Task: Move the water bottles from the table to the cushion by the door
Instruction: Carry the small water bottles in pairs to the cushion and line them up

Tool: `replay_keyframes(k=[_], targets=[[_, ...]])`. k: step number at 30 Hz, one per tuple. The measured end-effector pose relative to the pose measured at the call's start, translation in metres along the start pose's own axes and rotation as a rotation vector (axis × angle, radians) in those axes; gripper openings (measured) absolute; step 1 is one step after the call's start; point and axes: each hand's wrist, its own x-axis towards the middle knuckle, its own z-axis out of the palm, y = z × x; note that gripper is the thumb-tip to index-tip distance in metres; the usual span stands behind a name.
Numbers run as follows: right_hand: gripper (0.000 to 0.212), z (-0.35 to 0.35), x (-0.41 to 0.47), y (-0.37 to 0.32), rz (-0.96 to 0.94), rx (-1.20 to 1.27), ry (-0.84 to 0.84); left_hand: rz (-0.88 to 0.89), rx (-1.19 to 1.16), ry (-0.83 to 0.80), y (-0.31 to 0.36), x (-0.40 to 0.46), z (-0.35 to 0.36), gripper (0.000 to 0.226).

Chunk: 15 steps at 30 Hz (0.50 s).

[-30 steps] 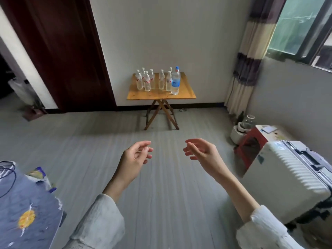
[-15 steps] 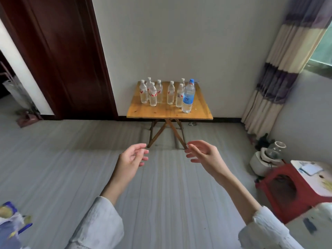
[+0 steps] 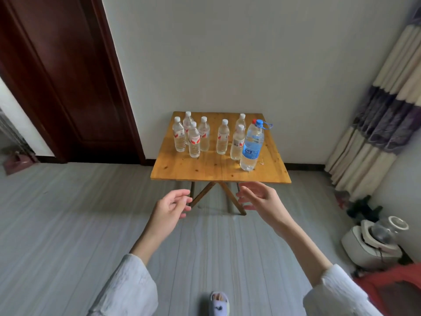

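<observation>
Several small clear water bottles (image 3: pixel 204 137) with white caps stand upright on a small wooden folding table (image 3: pixel 205 169) against the far wall. A taller bottle with a blue label and blue cap (image 3: pixel 251 145) stands at their right. My left hand (image 3: pixel 170 210) and my right hand (image 3: pixel 259 201) hover in front of the table's near edge, below its top, fingers loosely curled and holding nothing. Neither hand touches a bottle. The cushion is not in view.
A dark wooden door (image 3: pixel 68 76) stands left of the table, with an opening further left. A striped curtain (image 3: pixel 387 115) hangs at the right. A white appliance (image 3: pixel 373 242) and a red stool (image 3: pixel 391 290) sit on the floor at the right. My slippered foot (image 3: pixel 219 303) is below.
I have walked closer to the table, which now looks larger and nearer. Both hands stay raised and empty, now near the table's front edge. The suitcase has left the view.
</observation>
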Motion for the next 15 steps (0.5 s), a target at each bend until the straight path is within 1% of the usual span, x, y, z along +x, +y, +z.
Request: replay_keyframes(k=[3, 8, 12, 15], targets=[[0.013, 0.0, 0.08, -0.001, -0.018, 0.008, -0.037, -0.003, -0.004, 0.047, 0.004, 0.073, 0.002, 0.021], [0.017, 0.003, 0.203, -0.009, -0.028, 0.004, -0.076, -0.022, 0.026, 0.079, 0.011, 0.184, -0.001, 0.02], [0.024, 0.015, 0.274, 0.004, 0.015, -0.042, -0.12, -0.057, 0.039, 0.106, -0.006, 0.253, -0.004, 0.02], [0.028, 0.021, 0.317, 0.02, 0.069, -0.081, -0.152, -0.092, 0.06, 0.087, -0.03, 0.3, -0.002, 0.019]])
